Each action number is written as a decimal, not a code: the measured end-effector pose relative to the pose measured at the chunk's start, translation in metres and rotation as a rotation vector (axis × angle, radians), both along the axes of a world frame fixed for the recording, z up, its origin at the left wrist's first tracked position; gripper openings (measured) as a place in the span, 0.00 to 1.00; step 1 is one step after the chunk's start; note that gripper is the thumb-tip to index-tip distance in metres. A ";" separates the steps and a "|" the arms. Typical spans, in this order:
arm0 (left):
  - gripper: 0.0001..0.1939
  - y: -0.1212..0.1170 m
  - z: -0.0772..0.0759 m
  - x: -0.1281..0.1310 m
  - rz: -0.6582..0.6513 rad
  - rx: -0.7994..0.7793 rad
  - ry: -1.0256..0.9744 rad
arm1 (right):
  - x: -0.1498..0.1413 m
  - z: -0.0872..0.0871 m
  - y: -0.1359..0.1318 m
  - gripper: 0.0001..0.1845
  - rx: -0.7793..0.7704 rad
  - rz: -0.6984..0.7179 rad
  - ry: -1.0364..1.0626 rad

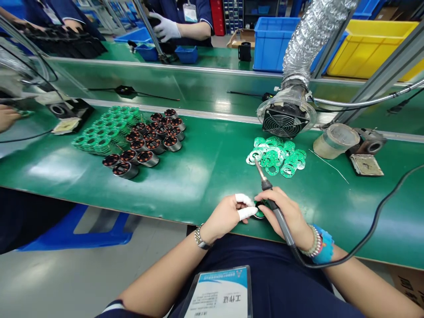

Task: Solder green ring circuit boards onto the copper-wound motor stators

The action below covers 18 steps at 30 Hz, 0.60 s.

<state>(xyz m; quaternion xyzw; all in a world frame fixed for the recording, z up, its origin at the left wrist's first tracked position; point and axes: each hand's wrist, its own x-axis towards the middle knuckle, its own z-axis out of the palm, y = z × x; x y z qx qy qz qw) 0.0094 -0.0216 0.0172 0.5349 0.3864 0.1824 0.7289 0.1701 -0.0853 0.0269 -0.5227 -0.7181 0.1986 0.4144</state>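
Firstly, one long green-topped table [205, 185] crossing the view, with a second green table [205, 55] beyond it. Behind that, a yellow plastic crate [367, 48] and a blue plastic crate [273, 44]. Next, a fume extractor fan [285, 119] on a silver foil duct [311, 39], at the far edge of the nearer table. Then a block of small cylindrical motors [147, 159] with dark, copper-flecked tops, set in rows beside a stack of green ring boards [102, 132]. A loose heap of similar boards [276, 157] lies just in front of the fan.

At the near table edge, the left hand [225, 216] has its fingers [247, 213], two capped in white cots, closed around a small green board [260, 214]. Fingers hide most of the board, so its long axis cannot be read. The right hand [285, 216] has its fingers wrapped round a soldering iron [281, 223], whose long axis slants from near right to far left. Its tip points forward and up, toward the heap, apart from the board.
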 end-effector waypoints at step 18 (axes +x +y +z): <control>0.11 -0.011 -0.010 -0.001 0.171 0.004 -0.082 | -0.005 -0.001 0.014 0.12 0.053 0.089 0.008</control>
